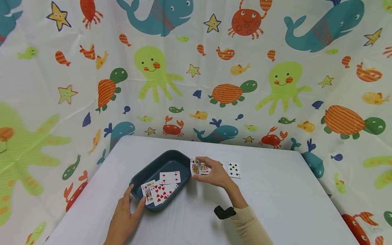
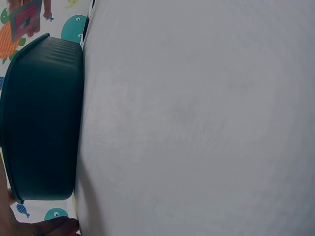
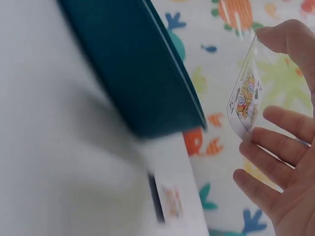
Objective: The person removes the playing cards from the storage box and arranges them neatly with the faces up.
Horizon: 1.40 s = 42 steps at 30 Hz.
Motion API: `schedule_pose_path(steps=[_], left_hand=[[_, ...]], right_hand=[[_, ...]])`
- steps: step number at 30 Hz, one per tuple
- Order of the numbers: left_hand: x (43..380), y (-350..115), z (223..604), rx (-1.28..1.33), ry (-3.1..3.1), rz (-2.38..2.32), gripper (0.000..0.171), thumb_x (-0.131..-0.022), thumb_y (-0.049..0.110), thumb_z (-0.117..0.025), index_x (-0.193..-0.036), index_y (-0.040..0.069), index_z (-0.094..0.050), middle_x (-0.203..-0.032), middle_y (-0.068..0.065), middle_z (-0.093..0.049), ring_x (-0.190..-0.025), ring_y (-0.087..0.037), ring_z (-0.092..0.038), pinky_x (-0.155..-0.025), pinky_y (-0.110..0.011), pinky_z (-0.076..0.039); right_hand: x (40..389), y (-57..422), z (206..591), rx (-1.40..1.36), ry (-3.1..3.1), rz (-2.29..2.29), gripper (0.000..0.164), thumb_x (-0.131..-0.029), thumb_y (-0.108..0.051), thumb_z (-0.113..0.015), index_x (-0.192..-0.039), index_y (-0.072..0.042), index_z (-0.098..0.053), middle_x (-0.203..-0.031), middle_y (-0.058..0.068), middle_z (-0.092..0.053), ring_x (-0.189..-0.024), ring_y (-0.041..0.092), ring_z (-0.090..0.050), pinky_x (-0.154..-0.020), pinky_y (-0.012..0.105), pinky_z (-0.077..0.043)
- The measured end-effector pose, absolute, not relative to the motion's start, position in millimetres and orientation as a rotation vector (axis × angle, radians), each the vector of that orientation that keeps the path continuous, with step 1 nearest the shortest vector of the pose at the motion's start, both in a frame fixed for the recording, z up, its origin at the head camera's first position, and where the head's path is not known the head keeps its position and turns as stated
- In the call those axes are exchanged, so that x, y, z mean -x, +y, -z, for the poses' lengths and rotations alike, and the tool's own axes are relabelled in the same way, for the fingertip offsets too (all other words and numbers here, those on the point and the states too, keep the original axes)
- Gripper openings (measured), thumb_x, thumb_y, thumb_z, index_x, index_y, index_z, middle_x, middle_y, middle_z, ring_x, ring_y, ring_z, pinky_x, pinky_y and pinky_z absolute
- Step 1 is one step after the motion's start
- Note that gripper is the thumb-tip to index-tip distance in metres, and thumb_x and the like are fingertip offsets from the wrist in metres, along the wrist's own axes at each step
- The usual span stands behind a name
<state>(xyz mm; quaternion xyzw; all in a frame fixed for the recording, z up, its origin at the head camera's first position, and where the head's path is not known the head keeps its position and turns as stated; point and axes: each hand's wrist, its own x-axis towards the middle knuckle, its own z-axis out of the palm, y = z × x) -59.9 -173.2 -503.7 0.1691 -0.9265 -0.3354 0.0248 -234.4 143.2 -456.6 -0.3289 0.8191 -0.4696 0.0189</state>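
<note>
A dark teal tray [image 1: 166,164] sits on the white table, with a four of diamonds [image 1: 170,177], a hearts number card [image 1: 163,193] and a face card [image 1: 148,192] inside. My left hand [image 1: 126,211] touches the tray's near left corner, fingers spread. Beyond the tray's right rim, my right hand [image 1: 213,173] pinches a black-suited face card [image 3: 247,96] between thumb and fingertips. That card is bent and raised off the table. Behind this hand lies another face card [image 1: 205,168], partly covered. Farther right lies a black-suited number card [image 1: 234,169].
The white table [image 1: 275,197] reaches back to a curtain [image 1: 190,102] printed with sea animals. In the right wrist view, a blurred card [image 3: 172,201] lies on the table past the tray's end. A dark band [image 1: 225,212] circles the right wrist.
</note>
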Motion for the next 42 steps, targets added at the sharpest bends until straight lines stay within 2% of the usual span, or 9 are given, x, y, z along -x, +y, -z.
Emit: schedule_pose_path(steps=[4, 8, 25, 33, 42], left_hand=[[60, -174, 502, -0.535, -2.872, 1.04, 0.086, -0.101, 0.061, -0.05, -0.162, 0.013, -0.013, -0.148, -0.039, -0.038, -0.134, -0.058, -0.043, -0.105, -0.071, -0.038], [60, -174, 502, -0.535, -2.872, 1.042, 0.086, -0.101, 0.062, -0.049, -0.162, 0.014, -0.012, -0.148, -0.038, -0.038, -0.134, -0.057, -0.043, -0.106, -0.071, -0.038], [60, -175, 503, -0.508, -2.847, 1.048, 0.084, -0.101, 0.06, -0.051, -0.162, 0.014, -0.014, -0.146, -0.038, -0.04, -0.133, -0.056, -0.044, -0.107, -0.07, -0.038], [60, -175, 503, -0.504, -2.851, 1.053, 0.084, -0.102, 0.059, -0.051, -0.162, 0.014, -0.014, -0.147, -0.038, -0.039, -0.134, -0.056, -0.044, -0.106, -0.07, -0.037], [59, -174, 504, -0.527, -2.861, 1.047, 0.085, -0.101, 0.061, -0.05, -0.161, 0.014, -0.013, -0.146, -0.039, -0.039, -0.132, -0.058, -0.045, -0.105, -0.071, -0.039]], right_hand=[[238, 171, 461, 0.944, 2.593, 1.466, 0.069, -0.083, -0.029, -0.085, -0.142, -0.004, -0.058, -0.139, 0.009, -0.064, -0.133, 0.031, -0.057, -0.11, 0.052, -0.044], [241, 199, 464, 0.854, 2.665, 1.432, 0.068, -0.083, -0.028, -0.086, -0.141, -0.005, -0.059, -0.14, 0.012, -0.063, -0.135, 0.034, -0.054, -0.111, 0.054, -0.044], [260, 292, 482, 0.592, 2.992, 1.044, 0.074, -0.081, -0.039, -0.087, -0.139, -0.003, -0.06, -0.139, 0.019, -0.063, -0.13, 0.043, -0.056, -0.104, 0.061, -0.046], [271, 317, 482, 0.562, 3.018, 0.811, 0.081, -0.079, -0.044, -0.087, -0.141, -0.001, -0.056, -0.136, 0.026, -0.062, -0.126, 0.048, -0.057, -0.103, 0.064, -0.045], [286, 323, 479, 0.553, 2.975, 0.645, 0.082, -0.078, -0.041, -0.087, -0.141, 0.001, -0.055, -0.133, 0.025, -0.063, -0.12, 0.044, -0.06, -0.102, 0.063, -0.047]])
